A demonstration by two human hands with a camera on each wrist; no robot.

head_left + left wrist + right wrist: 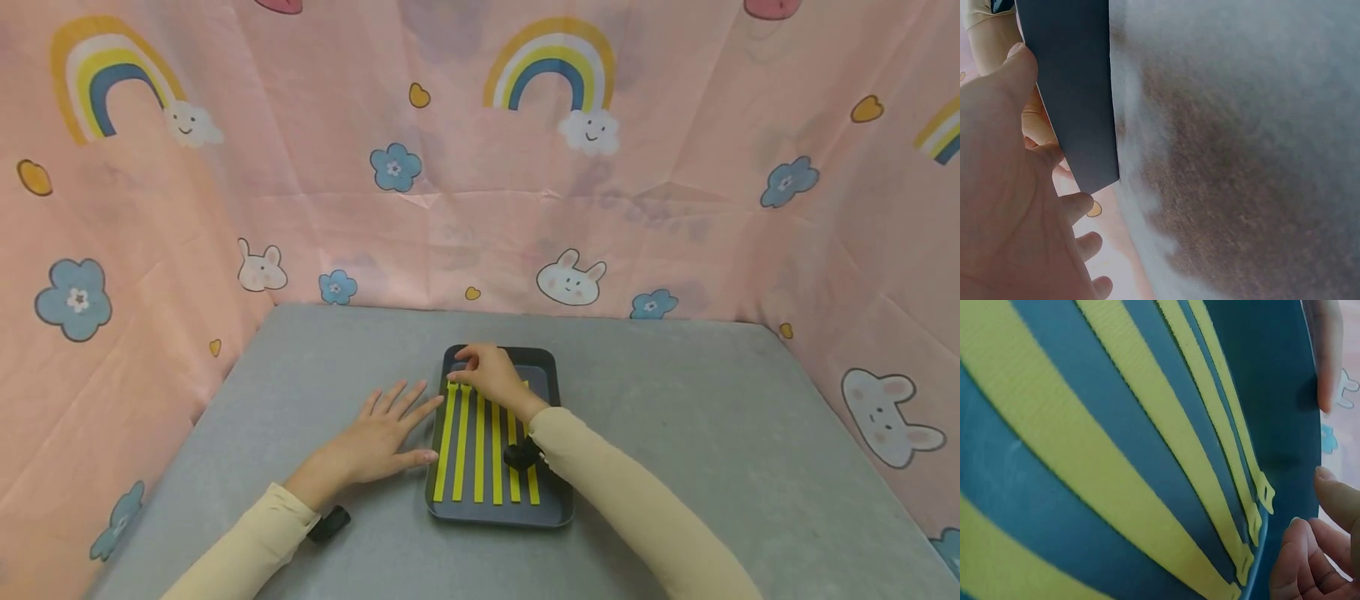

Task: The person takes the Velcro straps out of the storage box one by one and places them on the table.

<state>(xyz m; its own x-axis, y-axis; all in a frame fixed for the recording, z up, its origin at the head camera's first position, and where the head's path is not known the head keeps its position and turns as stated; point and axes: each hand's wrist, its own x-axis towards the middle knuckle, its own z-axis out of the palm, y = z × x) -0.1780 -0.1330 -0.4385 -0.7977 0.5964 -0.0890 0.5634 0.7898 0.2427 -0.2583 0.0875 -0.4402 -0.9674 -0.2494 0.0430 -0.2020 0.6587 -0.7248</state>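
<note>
Dark tray (498, 513) sits on the grey desk (675, 458), long sides running near to far. Six yellow strips (480, 458) laid lengthwise inside, gaps between, near ends level; presumably spaced so none overlaps. Slotted ends (1266, 492) seen at the far left. Left hand (375, 442) at the tray's left wall, likely to steady it: fingers straight and spread, thumb and forefinger by the edge, gripping nothing. Right hand (491, 375) over the far left part, sleeve (637, 500) slanting in from near right; fingers loosely bent, thumb and forefinger apart, nothing visible in its hold
</note>
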